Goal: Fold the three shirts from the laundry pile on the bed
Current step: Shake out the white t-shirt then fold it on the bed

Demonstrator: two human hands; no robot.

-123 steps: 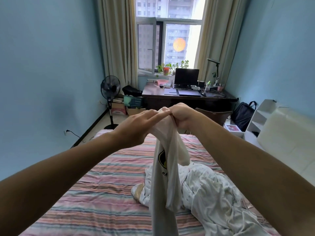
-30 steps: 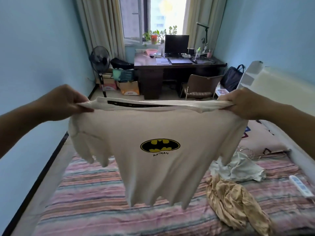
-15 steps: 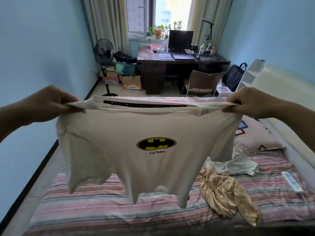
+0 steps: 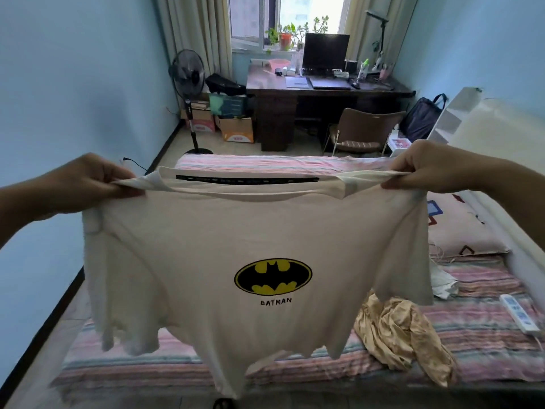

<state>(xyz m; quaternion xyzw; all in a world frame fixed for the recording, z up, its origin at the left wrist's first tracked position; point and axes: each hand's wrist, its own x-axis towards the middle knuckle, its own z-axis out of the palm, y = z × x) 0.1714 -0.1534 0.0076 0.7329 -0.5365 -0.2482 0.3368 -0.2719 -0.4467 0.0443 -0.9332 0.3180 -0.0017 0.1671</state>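
a: blue-walled bedroom, striped bed across the bottom, desk at 12 o'clock by the window.

b: hands?

a: left hand at 9 o'clock, right hand at 3, each with fingers curled, pinching a shoulder of the batman shirt. pulled wide so it hangs flat, logo facing the person, hem off the bed.

b: why up in the air?

a: likely shaking out creases, squaring it before laying it down to fold.

b: the rest?

a: tan shirt crumpled at 4 o'clock, white garment just past it, both unfolded. power strip near the bed edge.
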